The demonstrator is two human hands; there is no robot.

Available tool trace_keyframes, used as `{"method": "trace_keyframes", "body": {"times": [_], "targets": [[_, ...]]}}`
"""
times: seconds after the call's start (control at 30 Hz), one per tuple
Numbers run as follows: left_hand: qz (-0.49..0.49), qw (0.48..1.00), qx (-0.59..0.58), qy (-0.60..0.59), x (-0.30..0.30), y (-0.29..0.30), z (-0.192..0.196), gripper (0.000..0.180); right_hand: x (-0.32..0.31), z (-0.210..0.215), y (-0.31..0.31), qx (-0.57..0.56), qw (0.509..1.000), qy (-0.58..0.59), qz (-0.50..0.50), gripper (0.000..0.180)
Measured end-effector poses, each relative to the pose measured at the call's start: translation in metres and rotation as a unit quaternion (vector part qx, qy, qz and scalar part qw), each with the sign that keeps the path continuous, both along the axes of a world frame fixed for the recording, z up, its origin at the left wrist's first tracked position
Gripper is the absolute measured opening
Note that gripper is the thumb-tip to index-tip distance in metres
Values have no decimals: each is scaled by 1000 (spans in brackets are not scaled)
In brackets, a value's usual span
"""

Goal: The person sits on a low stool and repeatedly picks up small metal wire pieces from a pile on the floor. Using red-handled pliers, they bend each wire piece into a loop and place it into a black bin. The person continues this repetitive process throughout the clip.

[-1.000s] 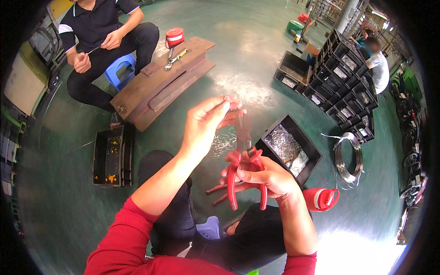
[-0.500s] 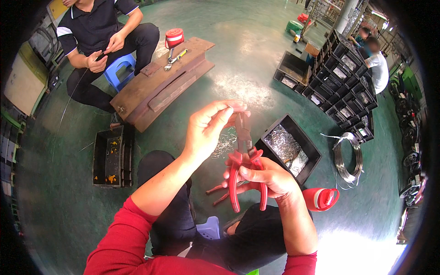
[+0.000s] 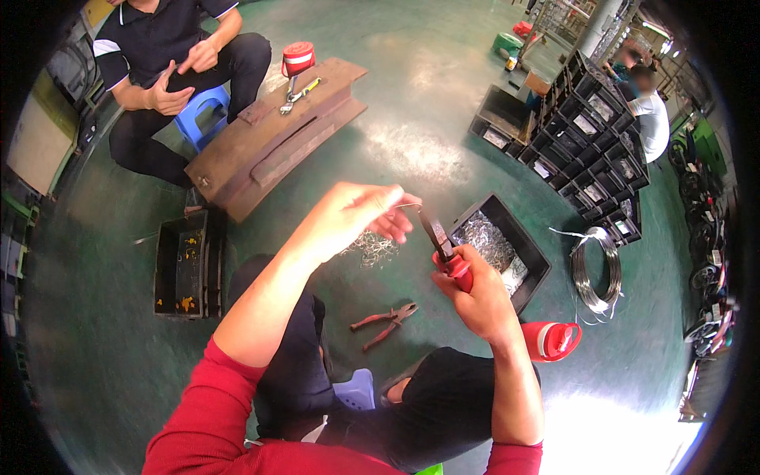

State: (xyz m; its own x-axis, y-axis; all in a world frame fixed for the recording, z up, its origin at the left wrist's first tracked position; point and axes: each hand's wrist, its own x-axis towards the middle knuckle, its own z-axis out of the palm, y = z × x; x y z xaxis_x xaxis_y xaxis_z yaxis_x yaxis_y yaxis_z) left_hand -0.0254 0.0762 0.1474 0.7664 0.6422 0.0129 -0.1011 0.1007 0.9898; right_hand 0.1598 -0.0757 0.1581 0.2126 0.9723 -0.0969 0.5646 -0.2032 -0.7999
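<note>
Between thumb and fingers, my left hand (image 3: 352,218) pinches a short thin piece of wire (image 3: 408,205), whose free end reaches the tip of a pair of pliers (image 3: 437,236). My right hand (image 3: 481,299) is closed around the red handles of these pliers, jaws pointing up and left. Whether the jaws grip the wire end is too small to tell. Below the left hand, a pile of small bent wire pieces (image 3: 369,250) lies on the floor. A second pair of pliers (image 3: 389,319) rests on the floor between my knees.
Right of my hands stands a black crate (image 3: 541,265) of metal pieces, beside a wire coil (image 3: 582,277) and a red container (image 3: 552,342). Another black crate (image 3: 207,289) sits left. Ahead are a steel beam (image 3: 277,131) and a seated person (image 3: 158,47); stacked crates (image 3: 586,131) stand far right.
My right hand has turned the pliers, so the handles now sit inside my fist. The left hand has moved slightly down and left, showing the wire. The person opposite has opened their hands.
</note>
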Motion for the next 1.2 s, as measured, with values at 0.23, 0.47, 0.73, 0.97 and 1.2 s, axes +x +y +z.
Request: {"method": "trace_keyframes", "body": {"times": [0.23, 0.47, 0.73, 0.97, 1.2], "targets": [[-14, 1000, -17, 1, 1, -8, 5, 27, 1, 0, -1, 3, 1000, -2, 3, 25], [-13, 1000, -12, 22, 0, -13, 6, 28, 9, -6, -1, -72, 988, 127, 39, 26], [-25, 999, -19, 9, 1, -11, 2, 28, 8, -7, -1, -59, 981, 169, 70, 24], [-14, 998, 43, 43, 3, -15, 3, 25, 11, -7, -2, -56, 994, 79, 54, 21], [12, 991, 123, 55, 5, -25, 1, 24, 9, -16, 0, -2, 999, -29, 24, 20]]}}
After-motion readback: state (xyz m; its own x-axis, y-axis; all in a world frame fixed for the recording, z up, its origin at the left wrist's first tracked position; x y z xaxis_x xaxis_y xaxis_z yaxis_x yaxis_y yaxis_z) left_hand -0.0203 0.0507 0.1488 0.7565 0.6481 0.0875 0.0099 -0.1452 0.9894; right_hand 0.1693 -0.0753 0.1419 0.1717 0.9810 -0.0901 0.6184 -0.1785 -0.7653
